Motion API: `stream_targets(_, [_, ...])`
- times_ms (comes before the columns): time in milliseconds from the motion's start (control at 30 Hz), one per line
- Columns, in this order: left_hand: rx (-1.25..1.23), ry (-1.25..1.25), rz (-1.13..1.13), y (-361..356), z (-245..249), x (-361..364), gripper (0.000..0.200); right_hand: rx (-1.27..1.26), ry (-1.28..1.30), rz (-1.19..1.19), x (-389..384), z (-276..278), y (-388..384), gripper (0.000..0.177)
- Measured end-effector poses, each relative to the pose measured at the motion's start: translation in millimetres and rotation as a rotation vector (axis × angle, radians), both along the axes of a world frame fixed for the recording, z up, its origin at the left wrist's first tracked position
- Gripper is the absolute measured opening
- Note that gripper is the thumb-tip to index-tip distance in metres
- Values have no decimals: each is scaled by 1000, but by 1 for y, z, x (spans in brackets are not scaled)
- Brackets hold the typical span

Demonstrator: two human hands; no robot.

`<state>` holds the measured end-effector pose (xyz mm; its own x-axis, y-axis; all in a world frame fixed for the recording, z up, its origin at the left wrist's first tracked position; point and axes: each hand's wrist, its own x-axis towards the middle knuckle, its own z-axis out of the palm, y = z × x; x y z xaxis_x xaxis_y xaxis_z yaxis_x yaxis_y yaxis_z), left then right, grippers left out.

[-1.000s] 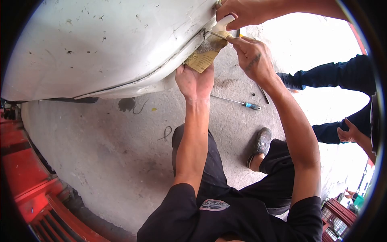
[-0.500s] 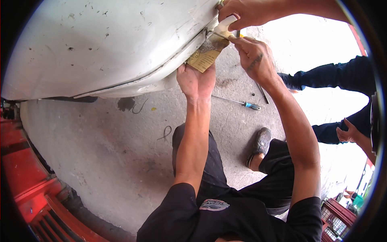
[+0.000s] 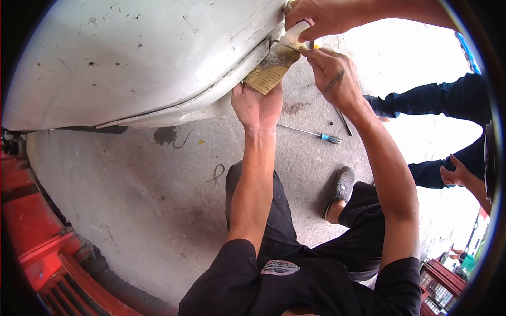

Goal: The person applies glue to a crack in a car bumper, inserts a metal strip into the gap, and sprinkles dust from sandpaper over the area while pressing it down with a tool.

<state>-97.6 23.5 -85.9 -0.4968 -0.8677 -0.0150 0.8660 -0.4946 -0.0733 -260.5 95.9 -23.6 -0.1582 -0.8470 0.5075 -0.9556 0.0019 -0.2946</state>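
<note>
My left hand (image 3: 257, 108) is palm up at the edge of a white car body panel (image 3: 174, 58), supporting a printed tan sandpaper sheet (image 3: 265, 79); its fingertips are hidden beneath. Part of the sheet looks grey and gritty. My right hand (image 3: 334, 76) is closed around a thin metal tool (image 3: 289, 47), whose far end meets the seam by the panel corner. Just above, another person's hand (image 3: 321, 18) holds a white curved piece (image 3: 295, 32) against the same corner.
On the concrete floor (image 3: 158, 184) lie a blue-handled screwdriver (image 3: 329, 138), a dark rod (image 3: 342, 121) and bits of wire (image 3: 219, 173). A person in dark trousers (image 3: 437, 102) stands at right. Red metalwork (image 3: 37, 221) lines the left; a red crate (image 3: 440, 284) is at lower right.
Both my hands, the sheet and the metal tool hold nearly the same place. The other person's hand has barely shifted. A blue object now shows at the upper right edge.
</note>
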Motion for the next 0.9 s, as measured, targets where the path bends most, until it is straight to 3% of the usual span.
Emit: stream_targets(900, [-16, -84, -9, -2, 1, -1, 51, 12, 9, -1, 0, 2, 0, 32])
